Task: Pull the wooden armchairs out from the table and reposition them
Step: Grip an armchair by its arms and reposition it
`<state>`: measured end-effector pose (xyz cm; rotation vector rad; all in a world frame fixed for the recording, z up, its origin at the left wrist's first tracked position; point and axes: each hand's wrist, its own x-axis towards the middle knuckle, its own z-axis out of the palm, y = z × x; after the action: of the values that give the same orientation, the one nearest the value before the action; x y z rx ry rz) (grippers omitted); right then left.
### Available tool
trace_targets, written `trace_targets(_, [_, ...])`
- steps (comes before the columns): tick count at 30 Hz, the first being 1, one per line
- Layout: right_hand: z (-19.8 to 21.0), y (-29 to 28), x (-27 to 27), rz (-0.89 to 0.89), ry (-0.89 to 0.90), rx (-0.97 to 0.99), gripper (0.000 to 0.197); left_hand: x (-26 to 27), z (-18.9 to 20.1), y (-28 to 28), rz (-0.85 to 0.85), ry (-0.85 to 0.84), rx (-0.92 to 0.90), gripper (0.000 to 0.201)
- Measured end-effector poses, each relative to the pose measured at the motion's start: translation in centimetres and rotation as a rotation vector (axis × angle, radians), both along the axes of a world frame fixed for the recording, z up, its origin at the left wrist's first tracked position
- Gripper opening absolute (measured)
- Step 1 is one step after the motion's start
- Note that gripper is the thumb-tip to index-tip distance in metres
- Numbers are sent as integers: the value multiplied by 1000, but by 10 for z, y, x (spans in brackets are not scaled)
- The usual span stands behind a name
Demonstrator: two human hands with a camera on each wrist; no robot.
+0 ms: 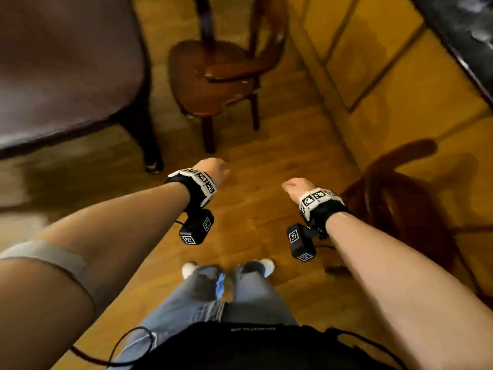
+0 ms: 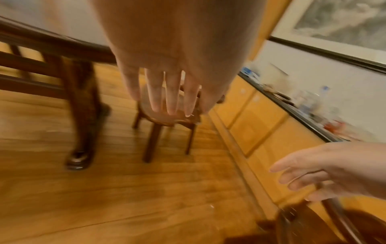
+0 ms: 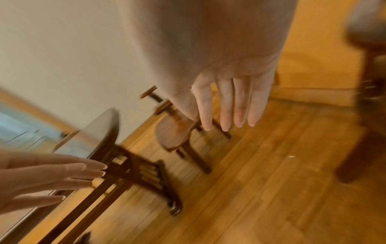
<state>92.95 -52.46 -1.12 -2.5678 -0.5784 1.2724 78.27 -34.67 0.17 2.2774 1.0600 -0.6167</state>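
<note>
A dark wooden armchair (image 1: 213,70) stands ahead of me on the wood floor, to the right of the table (image 1: 66,70). A second wooden armchair (image 1: 394,209) stands close at my right, beside the cabinets. My left hand (image 1: 213,169) and right hand (image 1: 296,186) hang in the air between the two chairs, touching nothing. In the left wrist view the left hand's fingers (image 2: 171,95) are straight, with the far chair (image 2: 165,122) beyond them. The right hand's fingers (image 3: 229,105) are likewise straight and empty in the right wrist view.
Yellow wooden cabinets (image 1: 373,76) run along the right under a dark counter (image 1: 466,36) with blurred clutter. A dark table leg (image 1: 152,145) stands at the left. Open wood floor (image 1: 253,209) lies between my feet (image 1: 226,268) and the far chair.
</note>
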Motion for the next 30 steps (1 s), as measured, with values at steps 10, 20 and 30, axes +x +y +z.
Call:
trace_targets(10, [14, 268, -299, 857, -77, 27, 37, -386, -3, 108, 682, 65, 94, 51])
trace_targets(20, [6, 386, -562, 1452, -73, -7, 52, -631, -11, 65, 1334, 50, 61, 51])
trace_targets(30, [3, 544, -792, 1751, -142, -27, 52, -822, -2, 169, 1583, 68, 113, 51])
